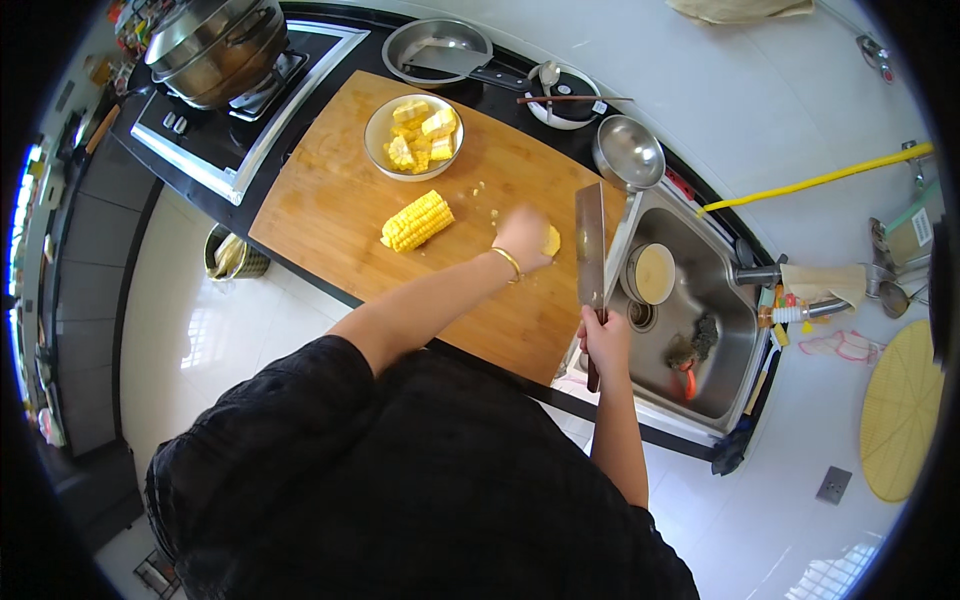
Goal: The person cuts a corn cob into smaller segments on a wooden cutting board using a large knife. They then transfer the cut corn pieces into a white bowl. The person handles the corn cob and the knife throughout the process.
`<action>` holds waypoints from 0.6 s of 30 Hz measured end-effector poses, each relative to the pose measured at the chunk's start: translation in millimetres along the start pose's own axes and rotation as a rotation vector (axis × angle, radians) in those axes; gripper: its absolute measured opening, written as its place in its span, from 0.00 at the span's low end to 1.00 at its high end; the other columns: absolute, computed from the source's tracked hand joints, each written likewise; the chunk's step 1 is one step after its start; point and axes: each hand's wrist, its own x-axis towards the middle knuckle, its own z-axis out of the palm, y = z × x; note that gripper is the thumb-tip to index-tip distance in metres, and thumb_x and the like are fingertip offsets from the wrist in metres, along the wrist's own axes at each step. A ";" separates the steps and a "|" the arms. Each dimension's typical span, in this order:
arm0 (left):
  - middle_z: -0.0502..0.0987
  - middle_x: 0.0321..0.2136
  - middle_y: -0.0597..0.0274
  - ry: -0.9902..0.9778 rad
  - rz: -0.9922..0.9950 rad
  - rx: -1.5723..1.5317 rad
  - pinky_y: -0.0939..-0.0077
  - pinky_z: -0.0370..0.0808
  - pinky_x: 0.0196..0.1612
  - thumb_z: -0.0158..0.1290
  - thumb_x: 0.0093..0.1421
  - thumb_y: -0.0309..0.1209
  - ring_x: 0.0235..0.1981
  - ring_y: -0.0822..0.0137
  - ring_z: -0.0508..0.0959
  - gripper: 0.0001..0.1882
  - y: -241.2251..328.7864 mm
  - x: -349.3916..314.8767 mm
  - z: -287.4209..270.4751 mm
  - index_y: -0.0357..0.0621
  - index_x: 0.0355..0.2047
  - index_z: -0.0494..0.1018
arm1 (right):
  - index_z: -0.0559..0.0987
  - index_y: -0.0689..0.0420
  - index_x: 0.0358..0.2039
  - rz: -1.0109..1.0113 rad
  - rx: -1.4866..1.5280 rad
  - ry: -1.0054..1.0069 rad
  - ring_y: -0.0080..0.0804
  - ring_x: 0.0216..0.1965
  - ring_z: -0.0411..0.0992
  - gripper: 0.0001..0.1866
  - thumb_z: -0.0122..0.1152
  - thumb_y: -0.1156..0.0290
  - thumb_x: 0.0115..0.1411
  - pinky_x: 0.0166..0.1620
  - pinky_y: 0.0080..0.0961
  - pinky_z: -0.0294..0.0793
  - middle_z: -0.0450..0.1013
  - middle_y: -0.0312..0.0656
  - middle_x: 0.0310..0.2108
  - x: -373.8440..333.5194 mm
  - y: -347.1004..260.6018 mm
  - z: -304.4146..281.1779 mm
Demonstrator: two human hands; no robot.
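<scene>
My left hand [523,236], with a gold bangle at the wrist, is closed over a piece of corn [552,240] on the wooden cutting board [330,190]. Motion smears the fingers, and part of the corn is hidden beneath them. In my right hand [606,340] is the handle of a cleaver [590,240], its blade pointing away from me over the board's right edge, just right of the corn. A larger length of corn cob [417,221] lies left of my left hand. Behind it stands a white bowl [374,150] of cut corn pieces. Loose kernels are scattered nearby.
At right, the steel sink [735,370] contains stacked bowls [655,274] and a scrubber [705,338]. A metal basin [425,40] with another knife, a small plate with spoons, and a steel bowl [628,152] line the back. A steamer pot [215,60] sits on the stove.
</scene>
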 end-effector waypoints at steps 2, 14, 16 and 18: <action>0.67 0.41 0.45 0.009 0.050 -0.051 0.63 0.64 0.51 0.61 0.39 0.42 0.47 0.49 0.66 0.30 -3.9 -12.3 3.4 0.35 0.38 0.67 | 0.71 0.61 0.21 -0.025 -0.043 -0.021 0.20 0.10 0.63 0.14 0.54 0.63 0.55 0.15 0.19 0.61 0.65 0.35 0.10 -8.6 4.1 -6.0; 0.68 0.31 0.51 0.538 0.380 -0.079 0.61 0.67 0.41 0.51 0.53 0.36 0.37 0.52 0.69 0.12 27.5 -23.7 -102.7 0.39 0.31 0.68 | 0.74 0.65 0.19 -0.214 -0.589 -0.191 0.54 0.22 0.69 0.20 0.51 0.58 0.55 0.27 0.41 0.66 0.68 0.56 0.16 -15.2 -13.7 0.8; 0.69 0.32 0.51 0.372 0.454 0.076 0.61 0.67 0.42 0.49 0.55 0.40 0.37 0.52 0.69 0.15 33.0 -1.5 -94.9 0.39 0.31 0.68 | 0.74 0.65 0.19 -0.241 -0.645 -0.184 0.55 0.23 0.69 0.20 0.50 0.59 0.55 0.28 0.42 0.67 0.69 0.57 0.17 -17.1 -20.8 2.9; 0.69 0.32 0.51 0.252 0.510 0.169 0.62 0.67 0.42 0.46 0.57 0.45 0.38 0.53 0.69 0.19 37.2 13.3 -88.2 0.39 0.32 0.69 | 0.75 0.65 0.20 -0.277 -0.663 -0.172 0.55 0.25 0.70 0.20 0.50 0.59 0.55 0.30 0.43 0.68 0.69 0.58 0.19 -17.9 -25.4 4.0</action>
